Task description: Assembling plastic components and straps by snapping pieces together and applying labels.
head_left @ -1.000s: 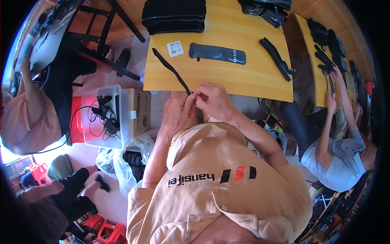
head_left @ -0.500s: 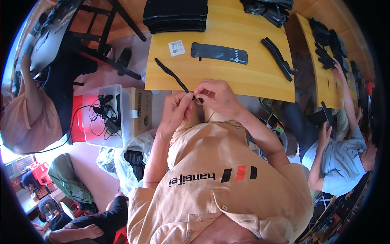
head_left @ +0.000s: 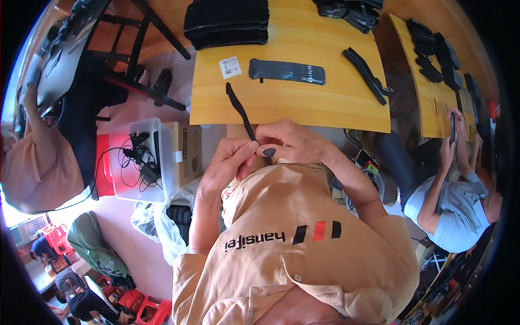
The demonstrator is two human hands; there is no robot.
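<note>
A thin black strap (head_left: 236,104) runs up from my hands toward the table's near edge, just in front of my body. My left hand (head_left: 227,157) pinches it between thumb and fingers near its lower part. Close against it, my right hand (head_left: 292,142) is closed on the strap's lower end, and a dark rounded tip (head_left: 269,153) pokes out by the thumb. Fingers hide the part between the hands. Beyond them on the table lie a dark flat strip (head_left: 287,72) with pale markings and a white printed label (head_left: 229,67).
The yellow table (head_left: 325,111) bears a black stack (head_left: 226,24), a black bundle (head_left: 349,13) and long black pieces (head_left: 365,76). At left stand a clear bin (head_left: 168,179) with cables and a cardboard box (head_left: 189,154). A co-worker (head_left: 452,211) sits at right.
The strap now stands more upright, its far end moved right. My hands are slightly lower, and the dark tip shows more. The co-worker's reaching hand has come back from the other table.
</note>
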